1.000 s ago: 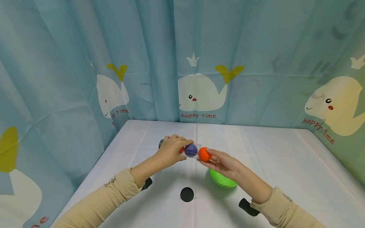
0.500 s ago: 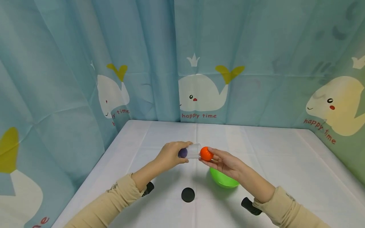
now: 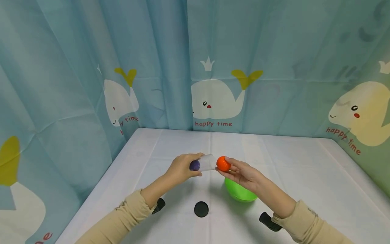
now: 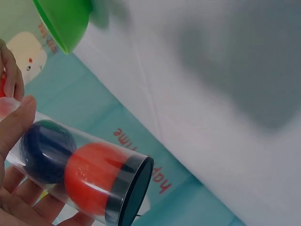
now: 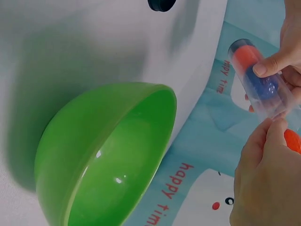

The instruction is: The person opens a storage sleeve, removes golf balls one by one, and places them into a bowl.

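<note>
My left hand (image 3: 180, 168) grips a clear plastic tube (image 3: 208, 162) lying nearly sideways above the table. In the left wrist view the tube holds a red ball (image 4: 92, 179) against its black end cap (image 4: 129, 190), with a dark blue ball (image 4: 48, 150) beside it. The other end of the tube is clear and faces my right hand (image 3: 245, 174). That hand pinches an orange ball (image 3: 223, 164) just outside the tube's end. Its fingertips are close to the rim; whether they touch it I cannot tell.
Below my right hand stands a green bowl (image 3: 239, 192), its inside bare in the right wrist view. A black round lid (image 3: 201, 209) lies on the white table (image 3: 292, 166) nearer me. Blue whale-print curtains (image 3: 158, 64) hang behind and at the sides.
The dark blue ball has slid left, deeper into the tube under my left hand. The left hand has come down slightly and the tube has tilted. The orange ball has moved slightly right.
</note>
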A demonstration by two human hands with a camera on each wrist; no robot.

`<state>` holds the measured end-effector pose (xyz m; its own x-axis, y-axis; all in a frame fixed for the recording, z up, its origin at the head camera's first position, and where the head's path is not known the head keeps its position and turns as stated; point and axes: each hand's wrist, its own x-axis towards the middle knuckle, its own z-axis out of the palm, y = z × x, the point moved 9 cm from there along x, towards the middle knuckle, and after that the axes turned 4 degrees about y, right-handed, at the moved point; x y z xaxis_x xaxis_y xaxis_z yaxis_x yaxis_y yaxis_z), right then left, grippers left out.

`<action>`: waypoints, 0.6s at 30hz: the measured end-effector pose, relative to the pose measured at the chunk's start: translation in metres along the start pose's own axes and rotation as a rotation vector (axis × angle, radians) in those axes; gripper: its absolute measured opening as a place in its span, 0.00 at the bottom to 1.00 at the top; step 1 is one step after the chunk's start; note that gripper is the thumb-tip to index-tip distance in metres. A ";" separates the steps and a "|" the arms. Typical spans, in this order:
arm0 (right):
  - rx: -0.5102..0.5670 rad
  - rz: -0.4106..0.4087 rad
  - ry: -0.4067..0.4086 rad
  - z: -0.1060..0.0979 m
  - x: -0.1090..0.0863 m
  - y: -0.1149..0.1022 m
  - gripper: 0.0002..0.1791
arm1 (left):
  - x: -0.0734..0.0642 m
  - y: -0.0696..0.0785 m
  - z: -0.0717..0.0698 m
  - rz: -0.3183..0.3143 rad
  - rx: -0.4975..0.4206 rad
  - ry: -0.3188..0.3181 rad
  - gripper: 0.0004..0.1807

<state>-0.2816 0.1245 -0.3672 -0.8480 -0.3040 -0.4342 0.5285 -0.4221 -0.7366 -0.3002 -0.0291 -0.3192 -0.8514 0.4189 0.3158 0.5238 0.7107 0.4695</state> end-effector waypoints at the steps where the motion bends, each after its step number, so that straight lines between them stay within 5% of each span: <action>1: -0.001 -0.001 -0.001 -0.001 0.000 -0.001 0.29 | 0.000 -0.001 0.000 -0.007 -0.001 -0.001 0.32; 12: -0.076 -0.047 -0.026 -0.008 -0.001 -0.003 0.32 | -0.004 -0.013 0.003 -0.093 -0.020 0.012 0.33; 18: -0.127 -0.085 -0.074 -0.008 -0.002 -0.005 0.18 | -0.006 -0.016 -0.001 -0.111 -0.061 0.049 0.33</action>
<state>-0.2829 0.1342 -0.3664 -0.8818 -0.3354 -0.3316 0.4415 -0.3395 -0.8306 -0.3033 -0.0438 -0.3282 -0.9026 0.3101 0.2986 0.4284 0.7151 0.5524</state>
